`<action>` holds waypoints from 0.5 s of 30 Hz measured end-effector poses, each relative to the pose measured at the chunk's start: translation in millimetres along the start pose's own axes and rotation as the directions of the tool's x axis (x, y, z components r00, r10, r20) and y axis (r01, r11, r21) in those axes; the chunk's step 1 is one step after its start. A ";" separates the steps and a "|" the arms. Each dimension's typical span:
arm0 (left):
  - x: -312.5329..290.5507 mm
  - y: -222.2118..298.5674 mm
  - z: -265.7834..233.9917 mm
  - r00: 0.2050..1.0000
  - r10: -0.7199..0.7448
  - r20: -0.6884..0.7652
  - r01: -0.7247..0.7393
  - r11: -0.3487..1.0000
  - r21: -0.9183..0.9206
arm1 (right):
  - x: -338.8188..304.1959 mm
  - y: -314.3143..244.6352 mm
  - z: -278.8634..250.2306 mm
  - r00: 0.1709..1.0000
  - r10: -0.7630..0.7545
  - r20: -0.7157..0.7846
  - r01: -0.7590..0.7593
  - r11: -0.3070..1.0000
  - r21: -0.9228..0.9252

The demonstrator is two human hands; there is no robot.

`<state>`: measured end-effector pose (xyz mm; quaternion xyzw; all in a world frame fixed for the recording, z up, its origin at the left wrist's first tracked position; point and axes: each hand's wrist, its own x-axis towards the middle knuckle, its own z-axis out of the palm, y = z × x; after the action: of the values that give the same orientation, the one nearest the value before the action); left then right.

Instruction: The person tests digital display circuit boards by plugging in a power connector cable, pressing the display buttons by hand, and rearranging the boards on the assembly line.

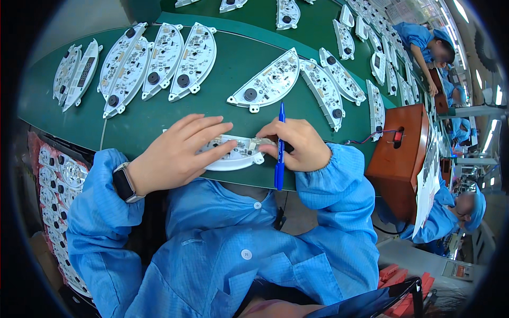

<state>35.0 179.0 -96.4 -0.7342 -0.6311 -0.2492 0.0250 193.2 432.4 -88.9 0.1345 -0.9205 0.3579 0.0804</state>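
Head view, left hand: our left hand (177,153) lies flat over the left part of a white half-round circuit board (233,155), fingers (212,132) spread and stretched out across it, pressing it down.
Head view, right hand: our right hand (297,144) rests on the right end of the same board, fingers curled and pressed together, pinching a blue pen (279,148) that stands nearly upright in the picture, tip toward the body.
Board in hand: it sits at the near edge of the green bench (148,122), just in front of the chest, between both hands.
Wrist: a watch (124,183) with a dark face sits on our left wrist, next to the blue sleeve (101,212).
Other boards: a row of similar white boards (159,61) lies fanned out on the bench farther away to the left, and more (323,87) to the right, well apart from the hands.
Right side: a brown wooden box (397,159) with red and black wires stands just beside the bench edge.
Left side: a stack of boards in trays (58,180) shows below the bench.
Others: a person in blue (424,42) works at the far end, another (456,212) to our right.
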 end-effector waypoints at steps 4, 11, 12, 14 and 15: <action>-1.4 1.8 -2.0 0.986 -0.031 0.165 0.038 0.999 -0.038 | -0.8 -2.0 0.0 0.995 0.041 0.094 -0.047 0.997 0.067; -1.7 -6.3 -3.5 0.976 -0.064 0.206 0.095 0.985 -0.146 | 0.4 -1.7 2.4 0.988 0.093 0.120 -0.112 0.981 0.161; -1.3 -6.5 -2.9 0.976 -0.075 0.205 0.110 0.980 -0.166 | -0.3 -2.1 2.4 0.988 0.092 0.122 -0.110 0.983 0.147; -0.8 -6.6 -1.9 0.976 -0.080 0.203 0.116 0.978 -0.173 | -0.8 -2.4 2.1 0.988 0.089 0.125 -0.104 0.987 0.120; -0.8 -6.6 -1.7 0.977 -0.074 0.202 0.107 0.981 -0.160 | -0.6 -2.6 2.0 0.988 0.092 0.125 -0.108 0.986 0.126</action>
<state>28.2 179.0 -97.2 -0.7249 -0.6397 -0.2300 -0.1111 194.5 429.4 -88.8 0.1141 -0.9035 0.4132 -0.0018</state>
